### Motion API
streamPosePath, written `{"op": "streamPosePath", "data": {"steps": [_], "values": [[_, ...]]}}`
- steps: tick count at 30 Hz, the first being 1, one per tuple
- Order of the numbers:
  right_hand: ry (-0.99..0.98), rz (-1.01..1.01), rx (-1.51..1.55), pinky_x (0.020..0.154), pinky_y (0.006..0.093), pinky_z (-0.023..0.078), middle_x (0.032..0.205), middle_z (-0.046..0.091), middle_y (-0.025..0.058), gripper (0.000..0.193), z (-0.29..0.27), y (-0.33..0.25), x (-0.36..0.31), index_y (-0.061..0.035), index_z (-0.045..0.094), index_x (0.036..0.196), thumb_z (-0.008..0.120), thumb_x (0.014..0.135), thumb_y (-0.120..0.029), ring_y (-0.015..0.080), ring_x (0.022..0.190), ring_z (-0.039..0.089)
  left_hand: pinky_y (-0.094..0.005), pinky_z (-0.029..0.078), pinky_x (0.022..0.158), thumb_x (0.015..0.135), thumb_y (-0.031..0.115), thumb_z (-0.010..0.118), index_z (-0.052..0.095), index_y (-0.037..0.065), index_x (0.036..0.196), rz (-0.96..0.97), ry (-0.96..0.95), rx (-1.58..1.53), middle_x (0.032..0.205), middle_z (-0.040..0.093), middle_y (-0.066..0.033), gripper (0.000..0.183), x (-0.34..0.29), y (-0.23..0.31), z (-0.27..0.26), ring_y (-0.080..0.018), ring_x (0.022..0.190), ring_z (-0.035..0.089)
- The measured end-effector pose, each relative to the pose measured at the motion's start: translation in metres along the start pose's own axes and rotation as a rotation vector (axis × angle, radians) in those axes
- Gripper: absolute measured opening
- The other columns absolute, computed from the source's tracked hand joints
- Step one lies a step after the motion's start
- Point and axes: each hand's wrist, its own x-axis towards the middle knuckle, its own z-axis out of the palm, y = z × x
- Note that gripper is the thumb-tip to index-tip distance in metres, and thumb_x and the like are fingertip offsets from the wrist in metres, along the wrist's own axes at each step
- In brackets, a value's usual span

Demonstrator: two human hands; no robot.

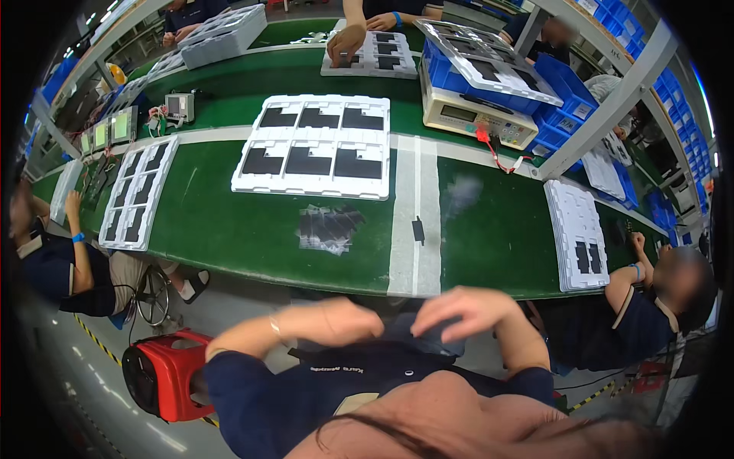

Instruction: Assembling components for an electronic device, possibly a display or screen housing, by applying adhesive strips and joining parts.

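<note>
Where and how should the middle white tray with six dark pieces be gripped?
Probably by the left and right rims of the white tray, one hand on each, coming from the near side. It is broad and lies flat, and dark pieces sit in open-topped compartments, so a level two-sided hold seems safest.

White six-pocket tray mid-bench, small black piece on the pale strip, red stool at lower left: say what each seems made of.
White six-pocket tray: likely matte moulded plastic, given its formed pockets. Small black piece: dull, flat, perhaps film or tape; too small to tell. Red stool: probably hard plastic, slightly glossy, judging by its smooth body and cut-out.
</note>
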Motion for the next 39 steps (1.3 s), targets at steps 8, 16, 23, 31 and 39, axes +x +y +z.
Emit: {"op": "streamPosePath", "data": {"steps": [8, 16, 23, 31, 39], "values": [[0.981, -0.125, -0.757, 0.059, 0.029, 0.045, 0.073, 0.058, 0.008, 0.009, -0.082, 0.073, 0.03, -0.0024, 0.061, 0.083, 0.058, 0.075, -0.003, 0.0196, 0.065, 0.057, -0.0353, 0.045, 0.078, 0.078, 0.0, 0.044, 0.062, 0.001, 0.089, -0.38, 0.816, 0.71, 0.09, 0.06, -0.0145, 0.021, 0.059, -0.181, -0.202, -0.0316, 0.085, 0.057], [1.102, -0.157, -0.255, 0.065, 0.0266, 0.048, 0.081, 0.061, 0.0102, 0.012, -0.101, 0.075, 0.006, 0.001, 0.057, 0.092, 0.052, 0.082, -0.003, 0.0185, 0.073, 0.062, -0.0392, 0.04, 0.089, 0.081, 0.007, 0.039, 0.058, 0.014, 0.11, -0.706, 0.729, 0.869, 0.112, 0.057, -0.0116, 0.036, 0.056, -0.266, -0.212, -0.0292, 0.106, 0.052], [0.193, -0.61, 1.049, 0.091, 0.0366, 0.041, 0.124, 0.044, 0.0202, 0.038, -0.043, -0.029, 0.055, 0.004, 0.036, 0.122, 0.04, 0.088, -0.011, 0.0272, 0.112, 0.048, -0.0357, 0.039, 0.091, 0.085, 0.012, 0.04, 0.054, 0.014, 0.115, -0.653, 0.681, 0.862, 0.117, 0.054, -0.0112, 0.034, 0.037, -0.276, -0.221, -0.0293, 0.108, 0.051], [0.326, -0.902, 1.002, 0.083, 0.0329, 0.044, 0.118, 0.046, 0.0157, 0.039, -0.031, 0.003, 0.029, 0.006, 0.036, 0.121, 0.043, 0.086, -0.008, 0.023, 0.102, 0.051, -0.0352, 0.037, 0.094, 0.081, 0.006, 0.045, 0.057, 0.004, 0.108, -0.649, 0.698, 0.735, 0.111, 0.056, -0.018, 0.03, 0.069, -0.245, -0.205, -0.0316, 0.108, 0.05], [0.425, -0.862, 0.983, 0.083, 0.0331, 0.044, 0.117, 0.046, 0.0159, 0.039, -0.056, 0.034, -0.072, 0.0051, 0.037, 0.121, 0.044, 0.085, -0.01, 0.0234, 0.102, 0.051, -0.0347, 0.037, 0.094, 0.082, 0.005, 0.043, 0.056, 0.002, 0.109, -0.68, 0.665, 0.722, 0.111, 0.056, -0.0184, 0.031, 0.076, -0.233, -0.205, -0.0311, 0.108, 0.051]]}}
